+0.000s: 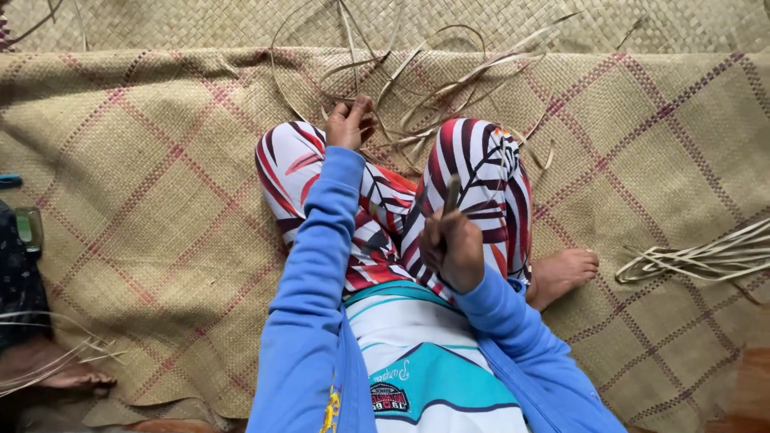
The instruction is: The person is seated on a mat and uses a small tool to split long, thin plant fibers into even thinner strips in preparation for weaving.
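Where the woven mat [144, 184] spreads widest, straw-coloured with a purple and red check, it carries everything else, reaching from the left edge to the right edge and ending at a frayed near edge at the lower left. The person sits near its middle, legs in red, white and black patterned trousers [481, 172] stretched toward the far edge, arms in blue sleeves [309, 305]. A bare foot [561, 274] rests on the mat just right of the right knee. A loose tangle of dry leaf strips [417, 72] curls over the mat's far edge, and a smaller bundle of strips [706, 258] lies well apart by the right edge. The left hand [350, 123] reaches to the tangle, fingers curled closed and pinching strip ends beside the left knee. The right hand [453, 247] rests on the right thigh, fist closed around a thin dark tool [452, 194] that stands upright; what kind it is cannot be told.
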